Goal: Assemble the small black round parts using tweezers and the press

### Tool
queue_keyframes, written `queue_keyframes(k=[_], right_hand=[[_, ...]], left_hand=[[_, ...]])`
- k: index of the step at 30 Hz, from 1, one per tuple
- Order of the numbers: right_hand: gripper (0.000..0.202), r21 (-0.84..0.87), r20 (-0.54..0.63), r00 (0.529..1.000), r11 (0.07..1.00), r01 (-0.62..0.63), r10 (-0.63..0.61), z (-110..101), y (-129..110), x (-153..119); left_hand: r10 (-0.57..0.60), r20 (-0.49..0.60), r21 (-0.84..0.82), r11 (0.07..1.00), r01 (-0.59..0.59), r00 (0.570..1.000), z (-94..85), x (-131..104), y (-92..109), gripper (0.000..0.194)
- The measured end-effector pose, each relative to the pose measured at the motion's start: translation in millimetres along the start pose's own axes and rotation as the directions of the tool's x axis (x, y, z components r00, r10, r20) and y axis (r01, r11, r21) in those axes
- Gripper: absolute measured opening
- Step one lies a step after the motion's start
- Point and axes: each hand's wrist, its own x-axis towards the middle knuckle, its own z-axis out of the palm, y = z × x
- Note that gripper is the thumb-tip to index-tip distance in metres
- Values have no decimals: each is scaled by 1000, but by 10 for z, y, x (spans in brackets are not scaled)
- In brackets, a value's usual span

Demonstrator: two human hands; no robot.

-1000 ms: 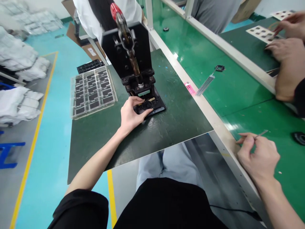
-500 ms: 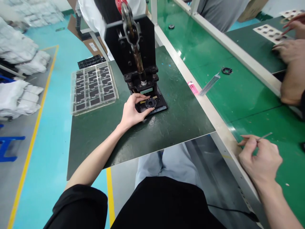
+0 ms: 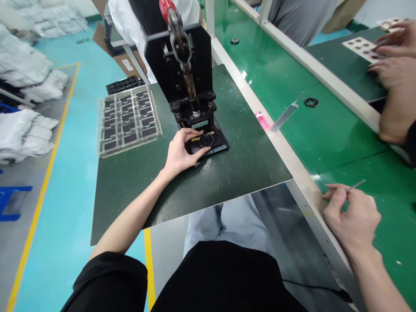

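A black hand press (image 3: 182,65) with a red-tipped lever stands on the dark green board (image 3: 130,186). On its base lies a round black part (image 3: 206,139). My left hand (image 3: 182,151) has thumb and fingertips around the edge of that part, gripping it from the left side. Away to the right, at the edge of the green work surface, my right hand (image 3: 352,212) pinches a thin metal tool (image 3: 356,185) that points up and right. Its lower end is hidden by the fingers.
Left of the press sits a clear tray (image 3: 128,119) of dark rectangular pieces. A pink item (image 3: 261,120), a bundle of thin strips (image 3: 285,117) and a black ring (image 3: 311,102) lie right. Another person's hands (image 3: 394,65) work at far right.
My right hand has shifted slightly left with the thin tool. The other person's hands have moved over the white sheet. My left hand stays in place around the round part.
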Motion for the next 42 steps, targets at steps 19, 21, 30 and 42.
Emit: queue_keyframes(k=[19,21,30,42], right_hand=[[24,-3,-9,1000,1000,12,-12,2,11,-25],[24,6,1,1000,1000,-8,8,0,13,-31],[24,10,1,1000,1000,-10,10,-17,-7,-8],[22,60,12,999,997,-41,40,-10,15,-25]], left_hand=[[18,-28,57,998,-16,999,16,27,-24,45],[19,-60,68,998,-15,998,20,13,-19,45],[16,-45,127,992,-10,999,35,30,-15,44],[-20,-7,124,992,21,1000,26,27,-21,44]])
